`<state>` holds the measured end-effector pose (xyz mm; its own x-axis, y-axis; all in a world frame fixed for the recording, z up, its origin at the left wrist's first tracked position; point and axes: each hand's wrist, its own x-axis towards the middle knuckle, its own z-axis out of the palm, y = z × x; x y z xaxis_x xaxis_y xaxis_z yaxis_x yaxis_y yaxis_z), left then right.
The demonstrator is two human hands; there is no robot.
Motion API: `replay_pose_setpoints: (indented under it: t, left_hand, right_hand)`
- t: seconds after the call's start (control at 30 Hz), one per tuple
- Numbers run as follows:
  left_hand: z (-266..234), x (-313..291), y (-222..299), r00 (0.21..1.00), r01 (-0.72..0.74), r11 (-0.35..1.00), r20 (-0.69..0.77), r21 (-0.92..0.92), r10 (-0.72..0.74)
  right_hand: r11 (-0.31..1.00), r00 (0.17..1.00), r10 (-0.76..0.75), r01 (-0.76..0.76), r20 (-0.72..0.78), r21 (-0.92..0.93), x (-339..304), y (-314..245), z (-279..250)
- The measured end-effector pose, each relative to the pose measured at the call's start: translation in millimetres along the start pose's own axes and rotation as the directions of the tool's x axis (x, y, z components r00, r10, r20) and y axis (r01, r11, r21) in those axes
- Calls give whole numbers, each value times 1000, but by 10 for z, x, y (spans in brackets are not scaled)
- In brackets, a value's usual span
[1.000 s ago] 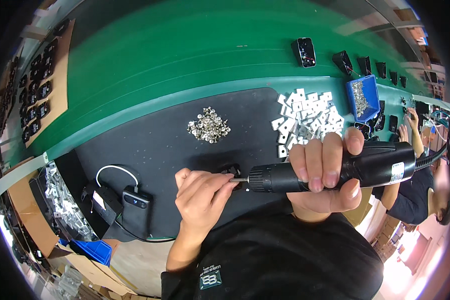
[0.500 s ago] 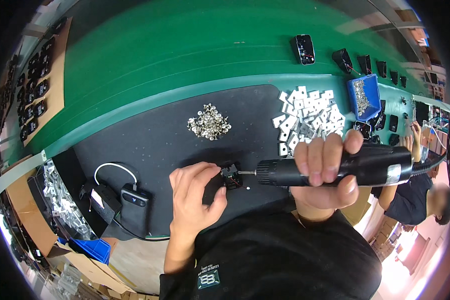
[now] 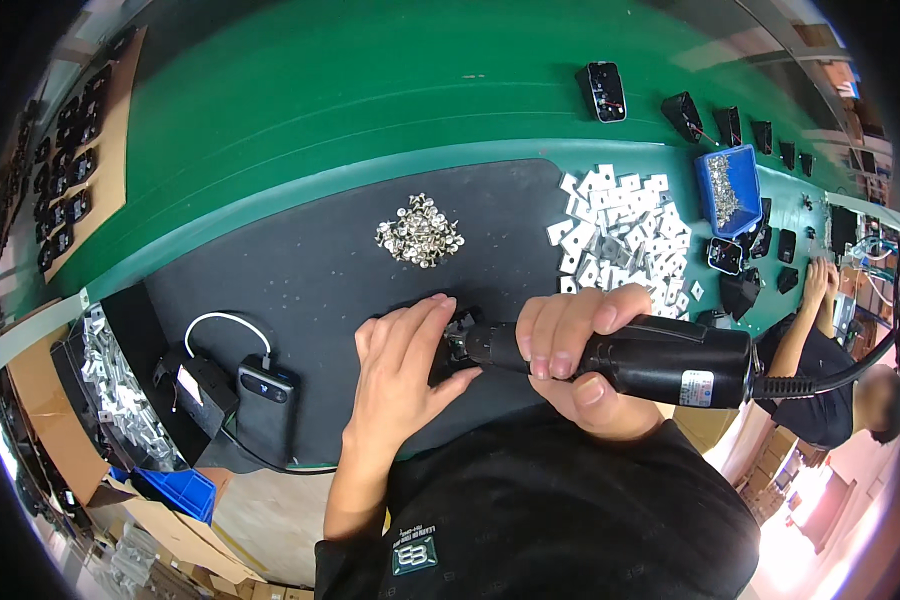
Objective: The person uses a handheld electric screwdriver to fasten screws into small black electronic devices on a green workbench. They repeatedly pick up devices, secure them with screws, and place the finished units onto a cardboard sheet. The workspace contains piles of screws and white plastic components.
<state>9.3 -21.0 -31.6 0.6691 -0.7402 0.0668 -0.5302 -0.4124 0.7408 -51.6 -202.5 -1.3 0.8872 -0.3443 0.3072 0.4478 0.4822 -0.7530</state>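
My right hand (image 3: 580, 355) grips a black electric screwdriver (image 3: 660, 362), held level with its tip pointing left. The tip meets a small black part (image 3: 460, 328) that my left hand (image 3: 402, 362) pins down on the dark work mat (image 3: 310, 270). Most of that part is hidden under my fingers. A pile of silver screws (image 3: 420, 231) lies on the mat beyond my left hand. A heap of small white metal plates (image 3: 622, 232) lies beyond my right hand.
A blue bin of screws (image 3: 729, 190) and several black parts (image 3: 603, 88) sit on the green belt (image 3: 370, 110). A black power bank with white cable (image 3: 263, 396) lies left. A brown board of black parts (image 3: 65, 170) is far left. Another person (image 3: 820, 350) works at right.
My left hand has slid right, covering the small black part, and the screwdriver tip has closed onto it. My right hand has shifted slightly left with the tool.
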Motion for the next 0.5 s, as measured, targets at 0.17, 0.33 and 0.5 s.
replay_pose_setpoints:
  t: [0.17, 0.33, 0.5]
  left_hand:
    - [9, -4, 2, 1000, 1, 1000, -20, 0, -1]
    - [25, -18, -12, 1000, 13, 1000, -21, -6, -13]
    - [-41, 16, 45, 996, -3, 999, -89, -32, 0]
  right_hand:
    - [999, 999, -22, 23, -43, 27, -21, 18, -1]
    - [994, 992, -74, 82, -98, 71, -15, 8, 38]
    - [982, 977, -98, 126, -190, 139, -10, -85, 110]
